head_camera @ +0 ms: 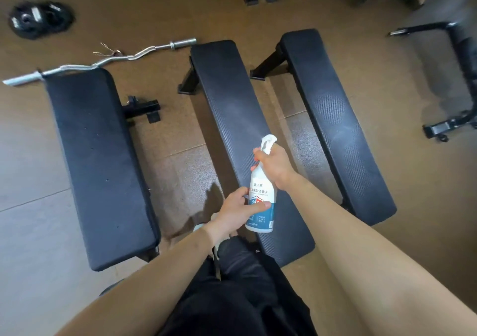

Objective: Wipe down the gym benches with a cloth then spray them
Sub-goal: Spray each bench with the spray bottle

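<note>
Plainly, from the head view, a white spray bottle is held upright in both hands above the near half of the middle gym bench. The right hand is wrapped round the bottle's neck, with its fingers curled across the front of the white trigger head. The left hand grips the lower body of the bottle, its thumb lying across the label. The nozzle points away from the person along the bench pad, and a faint mist hangs just ahead of it.

The label carries a line of Chinese characters ending in 消毒液. Below them is a blue and red shield with "99", partly covered by the thumb, and what looks like "500ml" sits near the base above a blue band. The finer print is too small to read.

The bottle is opaque, so its fill level cannot be told.

Two more black benches flank the middle one, the left gym bench and the right gym bench, each apart from it on the brown floor. A chrome curl bar lies past the left bench's far end, with black weight plates beyond.
</note>
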`<move>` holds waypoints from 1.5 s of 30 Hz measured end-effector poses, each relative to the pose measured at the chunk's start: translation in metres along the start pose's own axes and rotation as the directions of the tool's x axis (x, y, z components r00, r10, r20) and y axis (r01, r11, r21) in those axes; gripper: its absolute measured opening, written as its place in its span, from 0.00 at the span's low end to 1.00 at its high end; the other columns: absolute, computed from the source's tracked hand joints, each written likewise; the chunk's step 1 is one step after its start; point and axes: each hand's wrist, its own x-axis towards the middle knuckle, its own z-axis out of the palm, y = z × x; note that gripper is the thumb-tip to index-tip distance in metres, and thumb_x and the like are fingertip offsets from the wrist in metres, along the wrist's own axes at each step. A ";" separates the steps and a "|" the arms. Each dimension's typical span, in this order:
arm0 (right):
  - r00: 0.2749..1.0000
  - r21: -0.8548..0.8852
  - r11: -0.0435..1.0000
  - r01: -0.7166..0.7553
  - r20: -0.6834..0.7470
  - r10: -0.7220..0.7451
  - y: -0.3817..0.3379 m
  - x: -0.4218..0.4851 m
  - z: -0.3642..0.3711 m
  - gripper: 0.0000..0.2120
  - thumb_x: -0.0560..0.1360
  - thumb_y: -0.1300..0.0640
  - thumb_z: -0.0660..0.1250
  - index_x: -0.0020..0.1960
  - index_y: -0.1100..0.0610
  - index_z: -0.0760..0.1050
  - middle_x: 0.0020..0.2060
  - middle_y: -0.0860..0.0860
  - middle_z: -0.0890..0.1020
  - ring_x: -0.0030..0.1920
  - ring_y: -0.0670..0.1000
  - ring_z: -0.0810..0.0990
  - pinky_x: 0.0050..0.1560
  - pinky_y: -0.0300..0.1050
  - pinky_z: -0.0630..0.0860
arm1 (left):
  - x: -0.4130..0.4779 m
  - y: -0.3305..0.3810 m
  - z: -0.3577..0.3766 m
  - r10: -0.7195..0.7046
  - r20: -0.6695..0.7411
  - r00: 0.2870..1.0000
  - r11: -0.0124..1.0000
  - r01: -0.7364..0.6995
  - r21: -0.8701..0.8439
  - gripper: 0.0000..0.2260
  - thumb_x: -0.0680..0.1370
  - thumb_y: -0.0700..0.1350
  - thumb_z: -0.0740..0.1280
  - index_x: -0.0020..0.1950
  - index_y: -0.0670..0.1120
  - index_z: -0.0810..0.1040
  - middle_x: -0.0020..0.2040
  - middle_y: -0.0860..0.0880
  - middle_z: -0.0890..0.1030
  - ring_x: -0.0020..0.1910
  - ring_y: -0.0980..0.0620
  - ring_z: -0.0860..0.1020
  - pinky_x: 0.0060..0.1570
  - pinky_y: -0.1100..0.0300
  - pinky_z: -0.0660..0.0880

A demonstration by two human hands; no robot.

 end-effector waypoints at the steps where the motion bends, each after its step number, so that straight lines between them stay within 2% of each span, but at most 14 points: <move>1: 1.000 0.006 1.000 0.018 0.006 -0.018 -0.006 0.005 0.001 0.08 0.81 0.55 0.67 0.54 0.60 0.72 0.42 0.56 0.81 0.32 0.51 0.84 0.32 0.41 0.80 | 0.004 0.007 -0.004 0.015 -0.015 1.000 1.000 -0.015 -0.004 0.26 0.68 0.55 0.81 0.60 0.48 0.77 0.59 0.48 0.85 0.56 0.52 0.85 0.61 0.46 0.81; 5: 0.991 0.025 0.992 0.125 0.034 -0.126 -0.038 0.025 0.004 0.09 0.80 0.53 0.69 0.56 0.57 0.74 0.48 0.55 0.83 0.41 0.59 0.87 0.44 0.51 0.83 | 0.016 0.036 -0.017 0.061 -0.075 0.995 0.998 -0.061 0.000 0.26 0.68 0.56 0.81 0.60 0.49 0.76 0.59 0.50 0.85 0.57 0.53 0.84 0.62 0.46 0.81; 8: 0.980 0.016 0.982 0.191 0.047 -0.191 -0.064 0.043 0.000 0.08 0.81 0.54 0.67 0.54 0.57 0.73 0.45 0.53 0.83 0.37 0.54 0.86 0.38 0.44 0.81 | 0.029 0.061 -0.026 0.096 -0.103 0.990 0.995 -0.095 0.013 0.30 0.63 0.61 0.80 0.60 0.53 0.76 0.60 0.52 0.84 0.59 0.53 0.84 0.62 0.47 0.81; 11: 0.977 -0.003 0.982 0.189 0.097 -0.188 -0.084 0.066 -0.009 0.08 0.82 0.54 0.66 0.52 0.58 0.72 0.42 0.54 0.82 0.31 0.48 0.84 0.31 0.36 0.77 | 0.048 0.088 -0.029 0.077 -0.117 0.990 0.997 -0.073 0.034 0.27 0.66 0.56 0.82 0.60 0.51 0.75 0.61 0.51 0.84 0.59 0.52 0.83 0.62 0.47 0.81; 13: 0.973 -0.028 0.982 0.186 0.141 -0.181 -0.094 0.086 -0.012 0.09 0.82 0.53 0.67 0.54 0.59 0.73 0.44 0.55 0.83 0.32 0.49 0.85 0.32 0.38 0.78 | 0.061 0.104 -0.029 0.054 -0.135 0.989 0.998 -0.050 0.030 0.24 0.70 0.52 0.81 0.60 0.51 0.74 0.61 0.50 0.83 0.59 0.51 0.83 0.61 0.49 0.81; 16: 0.960 -0.043 0.976 0.213 0.195 -0.201 -0.116 0.111 -0.015 0.12 0.81 0.51 0.67 0.59 0.57 0.74 0.48 0.55 0.84 0.36 0.52 0.86 0.36 0.41 0.80 | 0.078 0.123 -0.029 0.088 -0.171 0.981 0.996 -0.090 -0.003 0.30 0.66 0.58 0.80 0.61 0.49 0.74 0.61 0.48 0.83 0.58 0.50 0.84 0.61 0.46 0.81; 19: 0.941 -0.051 0.954 0.297 0.187 -0.283 -0.143 0.123 -0.017 0.11 0.81 0.50 0.66 0.58 0.57 0.74 0.46 0.53 0.84 0.37 0.51 0.86 0.37 0.37 0.80 | 0.087 0.144 -0.033 0.173 -0.264 0.949 0.984 -0.156 0.085 0.35 0.64 0.64 0.77 0.63 0.48 0.73 0.61 0.51 0.84 0.57 0.52 0.84 0.58 0.49 0.83; 22: 0.927 -0.074 0.934 0.349 0.172 -0.333 -0.165 0.132 -0.018 0.11 0.82 0.51 0.65 0.56 0.59 0.75 0.43 0.53 0.84 0.38 0.51 0.86 0.39 0.40 0.81 | 0.094 0.169 -0.042 0.208 -0.282 0.936 0.975 -0.174 0.141 0.34 0.64 0.64 0.77 0.64 0.49 0.73 0.62 0.51 0.84 0.58 0.52 0.84 0.58 0.52 0.83; 25: 0.949 -0.104 0.952 0.286 0.170 -0.267 -0.175 0.151 -0.018 0.13 0.82 0.51 0.65 0.57 0.61 0.74 0.45 0.55 0.84 0.36 0.50 0.86 0.39 0.44 0.82 | 0.103 0.186 -0.054 0.155 -0.225 0.962 0.983 -0.128 0.130 0.29 0.68 0.59 0.79 0.63 0.47 0.74 0.62 0.50 0.84 0.57 0.52 0.85 0.58 0.48 0.83; 28: 0.960 -0.122 0.967 0.225 0.199 -0.198 -0.183 0.171 -0.014 0.13 0.82 0.50 0.66 0.61 0.57 0.72 0.50 0.53 0.82 0.33 0.47 0.85 0.28 0.34 0.76 | 0.113 0.195 -0.062 0.095 -0.199 0.976 0.995 -0.087 0.048 0.29 0.67 0.59 0.79 0.60 0.47 0.76 0.58 0.50 0.86 0.55 0.50 0.86 0.56 0.43 0.83; 33: 0.981 -0.174 0.972 0.158 0.140 -0.135 -0.195 0.195 0.003 0.11 0.82 0.49 0.65 0.59 0.56 0.74 0.47 0.53 0.82 0.35 0.49 0.84 0.32 0.37 0.76 | 0.130 0.204 -0.081 0.053 -0.184 0.981 0.994 -0.070 -0.086 0.31 0.64 0.58 0.81 0.61 0.46 0.77 0.57 0.47 0.86 0.56 0.46 0.86 0.59 0.38 0.81; 38: 0.985 -0.181 0.977 0.113 0.148 -0.087 -0.219 0.226 0.024 0.12 0.82 0.50 0.66 0.58 0.58 0.73 0.47 0.56 0.83 0.34 0.50 0.85 0.32 0.40 0.78 | 0.146 0.223 -0.114 0.020 -0.143 0.990 0.996 -0.032 -0.082 0.17 0.74 0.53 0.78 0.59 0.52 0.77 0.58 0.49 0.86 0.55 0.52 0.85 0.56 0.49 0.83; 41: 0.988 -0.235 0.969 0.076 0.148 -0.042 -0.235 0.247 0.039 0.12 0.81 0.50 0.67 0.60 0.56 0.72 0.48 0.53 0.83 0.34 0.50 0.86 0.29 0.37 0.77 | 0.159 0.234 -0.133 -0.002 -0.123 0.992 0.996 -0.010 -0.094 0.15 0.76 0.53 0.77 0.58 0.53 0.77 0.58 0.51 0.84 0.56 0.54 0.84 0.53 0.53 0.83; 45: 0.996 -0.275 0.961 0.006 0.090 0.019 -0.250 0.276 0.061 0.11 0.80 0.49 0.67 0.53 0.57 0.74 0.46 0.56 0.84 0.39 0.57 0.86 0.47 0.54 0.85 | 0.180 0.244 -0.163 -0.006 -0.101 0.995 0.993 -0.006 -0.115 0.18 0.73 0.55 0.78 0.58 0.53 0.78 0.58 0.50 0.84 0.56 0.53 0.84 0.55 0.49 0.83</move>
